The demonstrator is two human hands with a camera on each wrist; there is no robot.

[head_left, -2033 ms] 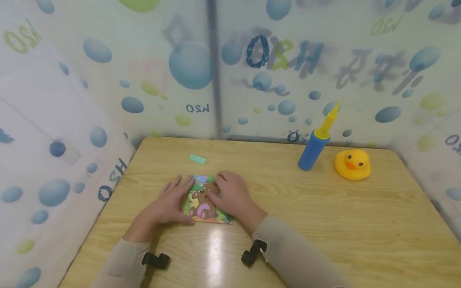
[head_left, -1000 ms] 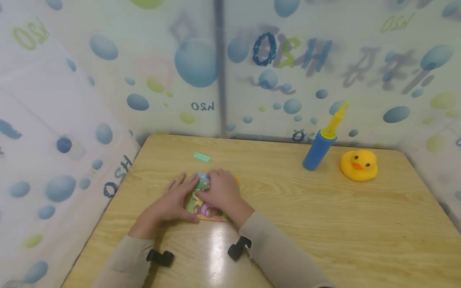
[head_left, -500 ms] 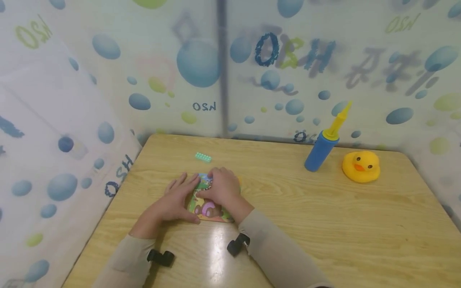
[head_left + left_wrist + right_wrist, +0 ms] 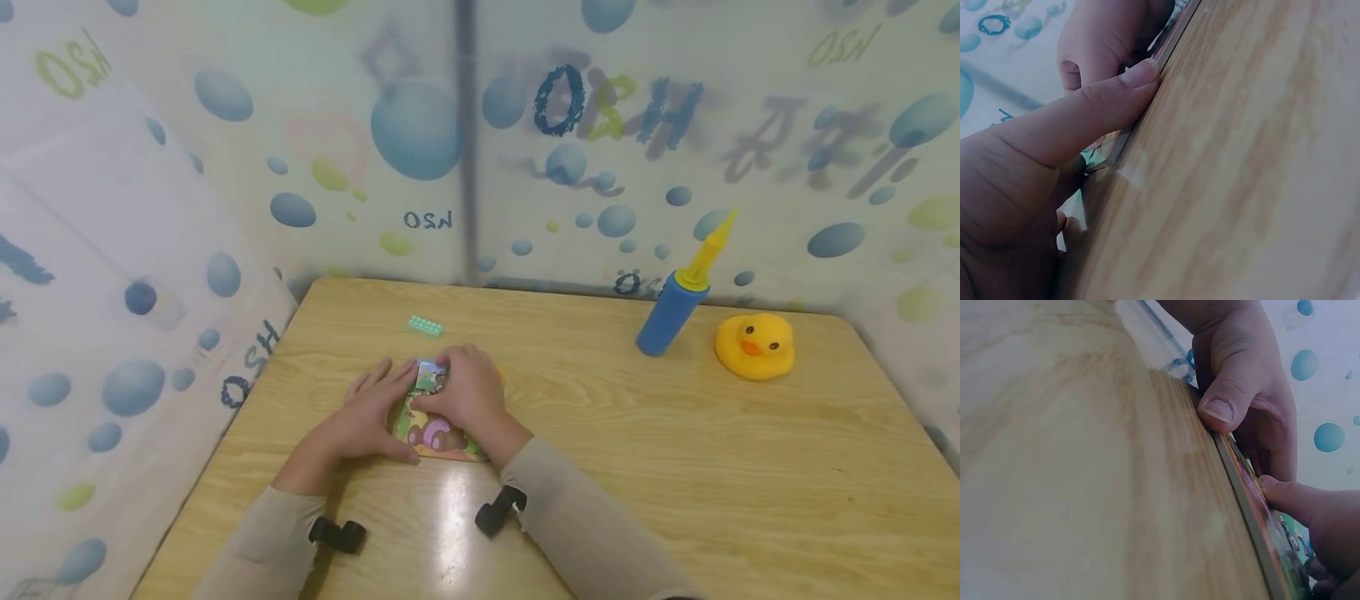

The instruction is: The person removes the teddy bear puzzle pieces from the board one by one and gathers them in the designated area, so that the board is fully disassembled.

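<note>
The left hand has its fingers spread wide of its thumb, framing the left side of a picture board left of the frame's centre; its thumb touches the near edge. The right hand bends over the board's right half, thumb on the printed face; whether it pinches anything I cannot tell. A brown bear with a pink belly shows partly on the board, which lies flat on the wooden table. Beige sleeves enter from the bottom. A mint-green studded block lies just above the hands. Toward the right are a blue-and-yellow pump and a yellow duck. Spotted white sheeting fills the top.
</note>
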